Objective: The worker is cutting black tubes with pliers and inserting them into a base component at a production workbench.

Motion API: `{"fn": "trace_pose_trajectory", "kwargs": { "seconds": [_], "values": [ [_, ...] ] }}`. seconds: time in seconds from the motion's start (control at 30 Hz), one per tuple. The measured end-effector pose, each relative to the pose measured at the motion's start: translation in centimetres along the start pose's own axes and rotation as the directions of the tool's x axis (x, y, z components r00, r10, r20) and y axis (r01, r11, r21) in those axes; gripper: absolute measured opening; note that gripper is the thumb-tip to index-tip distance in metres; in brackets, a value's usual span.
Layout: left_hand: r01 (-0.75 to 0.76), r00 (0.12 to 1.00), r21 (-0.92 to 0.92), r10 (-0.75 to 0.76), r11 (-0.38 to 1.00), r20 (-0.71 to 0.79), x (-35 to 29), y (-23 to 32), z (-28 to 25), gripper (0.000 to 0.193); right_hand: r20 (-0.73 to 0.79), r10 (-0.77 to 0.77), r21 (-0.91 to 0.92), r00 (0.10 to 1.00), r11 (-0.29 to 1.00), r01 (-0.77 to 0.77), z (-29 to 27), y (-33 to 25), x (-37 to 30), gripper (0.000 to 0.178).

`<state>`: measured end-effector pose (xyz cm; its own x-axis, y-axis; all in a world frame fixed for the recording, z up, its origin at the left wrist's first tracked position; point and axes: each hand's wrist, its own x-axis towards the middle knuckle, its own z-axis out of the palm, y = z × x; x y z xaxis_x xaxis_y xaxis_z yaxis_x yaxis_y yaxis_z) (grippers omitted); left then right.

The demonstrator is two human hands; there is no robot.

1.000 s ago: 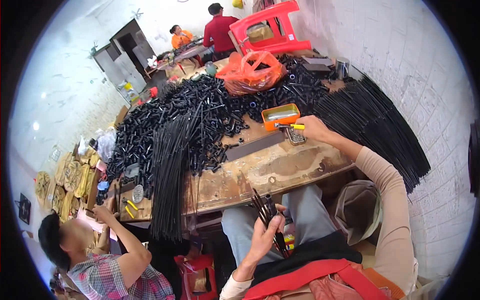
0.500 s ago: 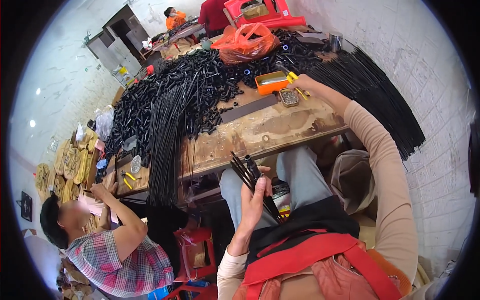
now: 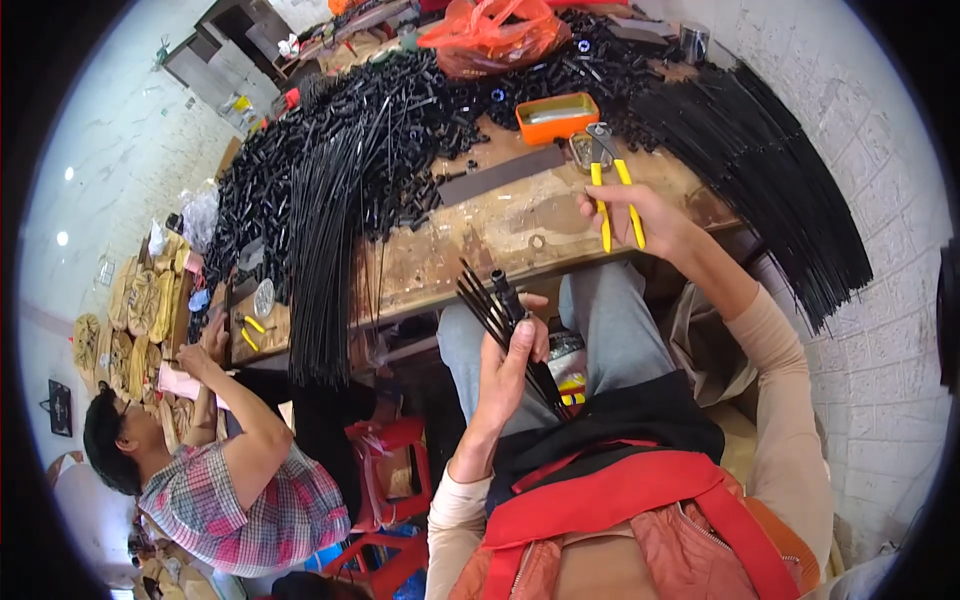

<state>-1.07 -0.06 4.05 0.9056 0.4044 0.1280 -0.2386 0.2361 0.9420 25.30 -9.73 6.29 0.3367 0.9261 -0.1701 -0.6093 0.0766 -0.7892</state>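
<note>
Over the near edge of the tabletop (image 3: 470,240): the right hand (image 3: 656,217), half curled, holds yellow-handled pliers (image 3: 624,174), their handles spread.
Below this edge: the left hand (image 3: 508,365) is closed around black rods (image 3: 484,309) and a black tube (image 3: 505,291).
Beside the pliers' head: an orange box (image 3: 557,127).

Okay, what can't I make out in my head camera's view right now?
In the head view:
Thin black rods: middle hidden by the left hand.
Small tray: partly covered by the yellow-handled pliers in the right hand; its contents are too small to identify.
Orange-red plastic bag: top cut off by the upper edge.
</note>
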Motion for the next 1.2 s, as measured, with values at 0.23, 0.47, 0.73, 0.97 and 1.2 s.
{"fn": "trace_pose_trajectory", "kwargs": {
  "seconds": [0.23, 0.47, 0.73, 0.97, 1.2],
  "values": [
    [-0.056, 0.996, 0.016, 0.054, 0.998, 0.073, 0.1, 0.0, 0.6, 0.074, 0.144, -0.249, -0.142, 0.958, 0.953, 0.269, 6.5, 4.8, -6.0, 0.007],
    [0.0, 0.998, 0.087, -0.005, 0.996, 0.06, -0.5, 0.7, 1.2, 0.067, 0.12, -0.297, -0.25, 0.947, 0.914, 0.319, 9.1, 6.9, -8.3, 0.012],
    [-0.008, 0.999, 0.104, 0.002, 0.995, 0.05, -0.2, 0.7, 1.8, 0.074, 0.14, -0.339, -0.438, 0.93, 0.821, 0.365, 8.4, 7.0, -8.3, 0.01],
    [-0.028, 0.996, 0.094, 0.02, 0.995, 0.082, 0.3, 0.8, 1.4, 0.076, 0.09, -0.327, -0.438, 0.941, 0.835, 0.333, 8.5, 7.2, -8.0, 0.008],
    [0.001, 0.998, 0.086, -0.006, 0.996, 0.055, -0.3, -0.8, -0.2, 0.065, 0.115, -0.377, -0.436, 0.919, 0.812, 0.387, 8.8, 7.3, -7.8, 0.007]
  ]
}}
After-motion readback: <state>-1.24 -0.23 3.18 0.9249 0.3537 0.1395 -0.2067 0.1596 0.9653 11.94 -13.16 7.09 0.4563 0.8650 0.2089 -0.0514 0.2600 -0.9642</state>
